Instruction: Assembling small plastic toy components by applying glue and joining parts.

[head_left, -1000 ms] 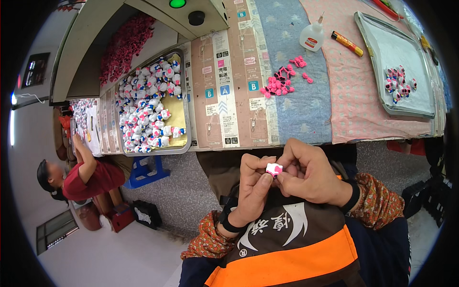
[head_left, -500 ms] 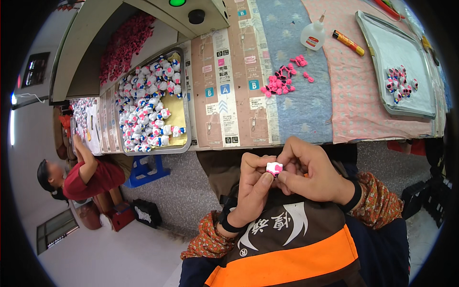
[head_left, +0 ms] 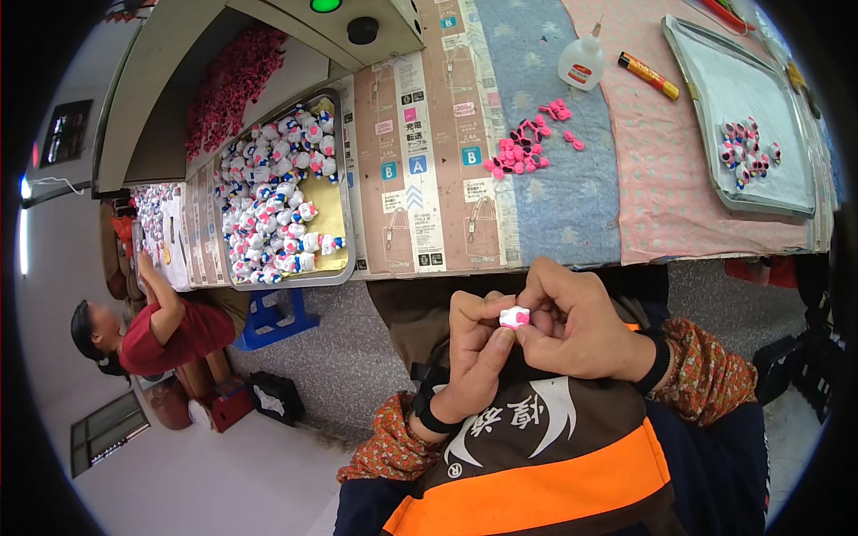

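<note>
Between the fingertips of both hands, above my lap and just off the table's near edge, is a small white and pink figurine (head_left: 514, 317). My left hand (head_left: 474, 344) pinches it from the left with thumb and forefinger. From the right, my right hand (head_left: 581, 326) is closed on it too, its thumb pressing by the pink part. The fingers cover much of its underside. Beyond my hands, a loose heap of small pink and black pieces (head_left: 523, 152) lies on the blue cloth (head_left: 572, 214).
Many white and blue figurines fill a metal tray (head_left: 347, 259) on the left. Behind it, a machine housing (head_left: 295, 27) shelters a pink heap (head_left: 228, 89). A dropper bottle (head_left: 581, 64), yellow-red tube (head_left: 648, 75) and right-hand tray (head_left: 697, 54) stand farther off. Another person (head_left: 170, 330) works at left.
The figurine has turned a little between my fingertips, and its dark lower part no longer shows. My right fingers have shifted slightly around it.
</note>
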Motion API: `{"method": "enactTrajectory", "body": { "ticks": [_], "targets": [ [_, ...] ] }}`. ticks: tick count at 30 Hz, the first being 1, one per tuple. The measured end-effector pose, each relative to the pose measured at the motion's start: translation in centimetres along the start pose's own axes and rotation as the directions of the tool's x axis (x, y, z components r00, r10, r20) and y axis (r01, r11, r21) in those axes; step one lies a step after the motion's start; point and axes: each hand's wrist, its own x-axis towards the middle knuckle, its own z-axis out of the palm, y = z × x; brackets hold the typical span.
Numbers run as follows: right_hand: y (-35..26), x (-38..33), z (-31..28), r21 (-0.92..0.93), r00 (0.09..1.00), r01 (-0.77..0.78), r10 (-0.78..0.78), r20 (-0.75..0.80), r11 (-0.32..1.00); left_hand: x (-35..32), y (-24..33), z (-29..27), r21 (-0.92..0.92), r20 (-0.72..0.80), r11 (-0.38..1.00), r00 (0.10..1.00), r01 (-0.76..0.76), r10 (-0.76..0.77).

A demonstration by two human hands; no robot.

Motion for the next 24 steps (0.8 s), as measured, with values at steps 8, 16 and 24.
{"method": "enactTrajectory", "body": {
  "ticks": [8,16,24],
  "targets": [
    [-0.1,0.1,-0.1,-0.007,0.998,0.059,-0.059,-0.002,0.998,-0.3,-0.3,0.2,-0.029,-0.037,1.000,0.999,-0.003,0.002],
    [-0.6,0.1,-0.7,0.006,0.994,0.082,-0.082,0.070,0.997,-0.2,0.7,-0.5,0.021,0.018,0.999,0.999,0.047,-0.048],
    [-0.8,0.3,-0.7,-0.010,0.996,0.023,-0.022,0.089,1.000,-0.5,1.2,-1.1,0.007,0.004,0.987,0.987,0.162,-0.162]
  ]
}}
